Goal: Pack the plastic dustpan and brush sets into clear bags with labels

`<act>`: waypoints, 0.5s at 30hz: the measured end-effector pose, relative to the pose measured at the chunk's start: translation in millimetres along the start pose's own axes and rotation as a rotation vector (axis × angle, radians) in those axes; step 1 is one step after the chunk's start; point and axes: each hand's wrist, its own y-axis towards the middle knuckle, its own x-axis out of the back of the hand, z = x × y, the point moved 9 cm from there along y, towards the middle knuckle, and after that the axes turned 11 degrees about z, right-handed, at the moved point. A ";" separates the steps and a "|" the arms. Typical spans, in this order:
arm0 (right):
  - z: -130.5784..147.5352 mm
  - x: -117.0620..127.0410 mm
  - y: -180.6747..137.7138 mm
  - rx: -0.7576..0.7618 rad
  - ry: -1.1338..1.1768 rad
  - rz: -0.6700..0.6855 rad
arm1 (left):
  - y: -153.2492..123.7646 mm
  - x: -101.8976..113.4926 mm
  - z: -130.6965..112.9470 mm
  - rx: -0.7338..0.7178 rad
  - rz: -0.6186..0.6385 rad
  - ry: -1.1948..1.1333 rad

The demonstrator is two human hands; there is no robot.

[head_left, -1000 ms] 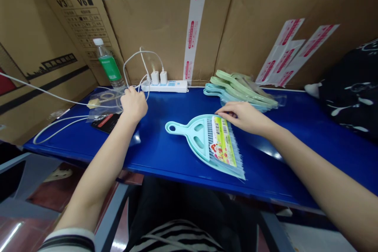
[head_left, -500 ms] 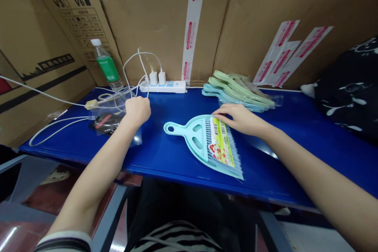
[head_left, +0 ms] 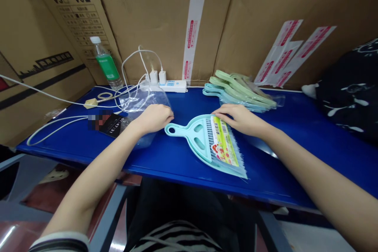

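On the table lies a light turquoise dustpan (head_left: 197,153) with a small brush (head_left: 242,156) nested in it, its bristles pointing right. A yellow and white printed label (head_left: 226,145) spans the bristles. My right hand (head_left: 239,120) pinches the dustpan's far edge, beside the label. Left of the handle, my left hand (head_left: 156,119) is closed on a clear plastic bag (head_left: 138,100), which spreads out behind and below it. The fingertips sit just short of the handle's hanging hole.
Behind my right hand is a pile of green and blue dustpan sets (head_left: 239,90) in clear wrap. A power strip (head_left: 177,85) with chargers, white cables, a green-labelled bottle (head_left: 108,65) and a dark phone-like screen (head_left: 111,125) are at the left. Cardboard (head_left: 165,27) walls the back.
My left hand has moved right, toward the dustpan handle, and the clear bag has shifted with it. More of the dark screen shows. My right hand stays on the dustpan's edge.
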 end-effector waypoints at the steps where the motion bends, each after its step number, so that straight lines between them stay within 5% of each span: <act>1: 0.4 0.1 0.0 0.004 -0.003 -0.002 | 0.5 -0.2 -1.3 -0.044 -0.008 -0.021; 11: -2.4 -1.6 0.8 0.001 0.003 -0.031 | 0.7 5.6 0.2 -0.141 -0.097 -0.207; 15: -4.1 -3.3 2.2 -0.008 0.006 -0.032 | 1.6 6.1 5.2 -0.063 -0.081 -0.190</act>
